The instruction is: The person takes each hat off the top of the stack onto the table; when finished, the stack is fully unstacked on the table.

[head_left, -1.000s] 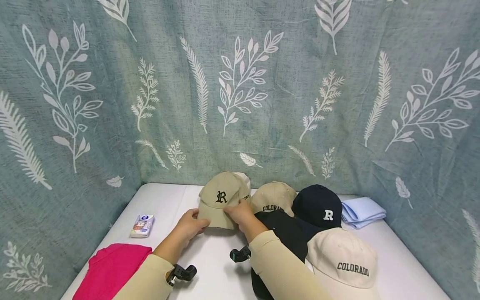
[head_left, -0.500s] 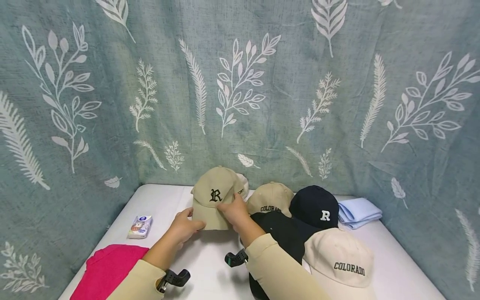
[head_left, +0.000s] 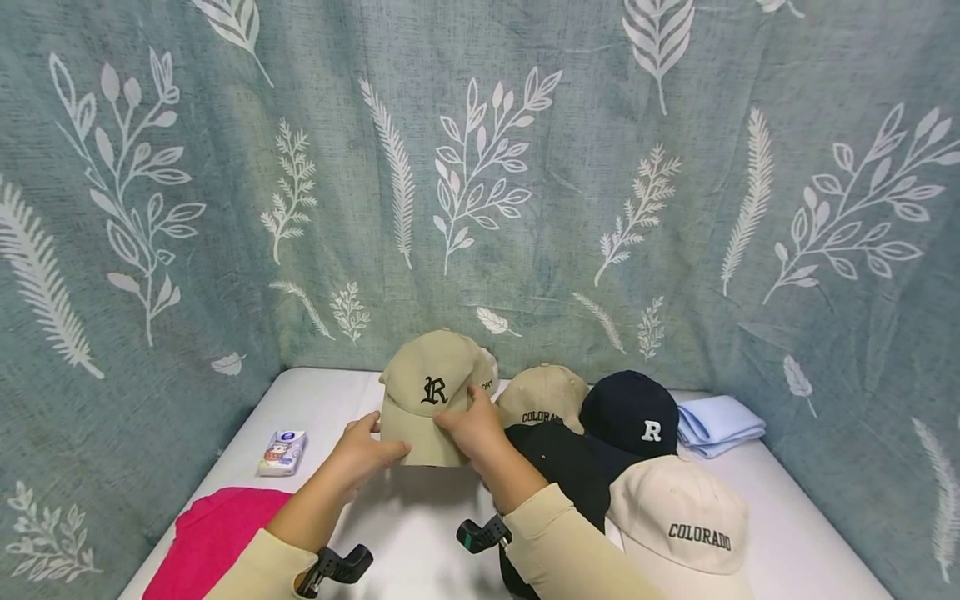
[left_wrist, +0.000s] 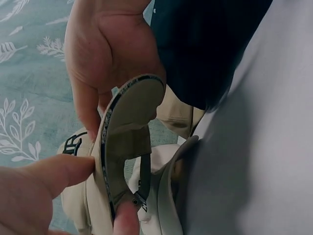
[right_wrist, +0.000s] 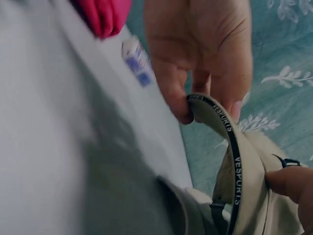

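Note:
In the head view, a khaki baseball cap (head_left: 423,387) with a dark letter R on its front is held by its brim, which points toward me. My left hand (head_left: 366,450) pinches the brim's left side, the thumb on top and fingertips beneath, as the left wrist view shows. On the other side my right hand (head_left: 474,429) grips the brim, its thumb near the seam where brim meets crown. The right wrist view shows lettered tape along the brim edge (right_wrist: 234,161). A whitish cap (head_left: 491,367) with dark lettering sits behind, mostly hidden.
To the right are a tan COLORADO cap (head_left: 543,392), a navy R cap (head_left: 633,408), a black cap (head_left: 562,467), a cream COLORADO cap (head_left: 686,508) and a folded blue cloth (head_left: 720,423). At left lie a tissue pack (head_left: 282,452) and a pink cloth item (head_left: 217,533).
The khaki cap and both hands have moved a little left and up off the white surface, mostly in the first half second. More shadow shows beneath. The other things stay put.

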A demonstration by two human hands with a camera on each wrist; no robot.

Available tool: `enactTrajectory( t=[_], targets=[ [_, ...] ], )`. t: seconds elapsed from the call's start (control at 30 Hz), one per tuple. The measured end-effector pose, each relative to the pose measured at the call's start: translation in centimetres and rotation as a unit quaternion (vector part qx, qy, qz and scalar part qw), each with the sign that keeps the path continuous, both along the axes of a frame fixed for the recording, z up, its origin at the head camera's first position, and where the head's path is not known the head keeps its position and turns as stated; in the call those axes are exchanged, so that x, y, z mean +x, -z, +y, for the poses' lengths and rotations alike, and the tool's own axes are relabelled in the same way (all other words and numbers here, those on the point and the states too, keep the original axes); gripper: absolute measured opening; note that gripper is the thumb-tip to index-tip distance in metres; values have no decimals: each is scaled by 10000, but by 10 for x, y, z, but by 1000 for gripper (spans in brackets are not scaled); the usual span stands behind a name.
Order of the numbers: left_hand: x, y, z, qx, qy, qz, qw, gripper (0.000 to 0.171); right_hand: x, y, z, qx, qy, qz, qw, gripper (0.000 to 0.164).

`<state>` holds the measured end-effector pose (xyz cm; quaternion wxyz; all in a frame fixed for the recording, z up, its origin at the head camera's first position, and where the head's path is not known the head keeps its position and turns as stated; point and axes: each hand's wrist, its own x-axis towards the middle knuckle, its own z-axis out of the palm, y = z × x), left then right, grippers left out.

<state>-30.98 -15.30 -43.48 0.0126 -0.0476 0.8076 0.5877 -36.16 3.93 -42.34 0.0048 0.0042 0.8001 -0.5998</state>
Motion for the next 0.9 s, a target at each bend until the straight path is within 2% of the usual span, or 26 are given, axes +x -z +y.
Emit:
enactTrajectory(
  t=[0.1,0.3,0.53,0.7,0.9],
  targets=[
    [5,0,2,-78,-6,92,9999,83,9,-1,4,51,19,-11,10000,89],
    [14,-1,5,-416,-16,207,9989,83,22,-4,11,159,31,134,9998,86],
    [26,-3,6,-445,-5,235,9987,78,39,-6,12,559,22,294,9980,86],
    [36,0,-1,-893,-19,244,9957,84,55,-4,7,861,133,426,9953,87],
    [50,3,-6,-1515,24,396,9877,88,76,1,6,1064,163,555,9926,87]
  ],
)
